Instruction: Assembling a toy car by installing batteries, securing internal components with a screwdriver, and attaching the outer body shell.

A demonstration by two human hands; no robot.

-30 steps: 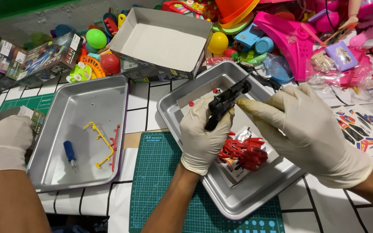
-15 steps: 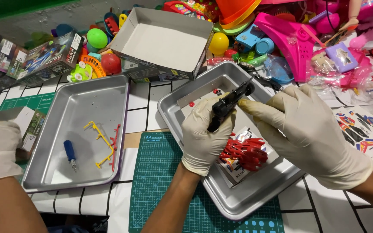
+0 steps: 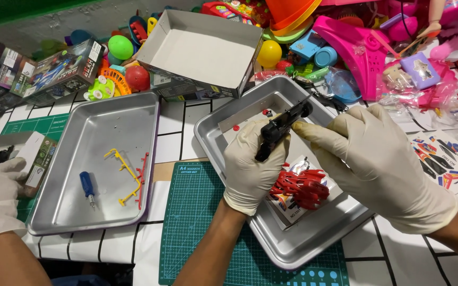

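The gloved left hand [image 3: 250, 169] grips a black plastic toy part [image 3: 279, 130]; the gloved right hand [image 3: 377, 159] pinches its tip. Red plastic toy pieces [image 3: 300, 186] lie just beneath, in the shallow metal tray [image 3: 303, 249].

This looks like a small toy-assembly workbench — a hobby or piecework station rather than a home table. The white tiled counter [image 3: 189, 114] carries a green gridded cutting mat [image 3: 202, 222] and two shallow steel sorting trays [image 3: 70, 212], one holding a short blue screwdriver [image 3: 87, 186] and yellow and red plastic part frames [image 3: 128, 175]. Behind them lie a heap of bright plastic toys [image 3: 345, 37], printed toy cartons [image 3: 54, 71] and an open grey cardboard box [image 3: 202, 50] — stock and parts.
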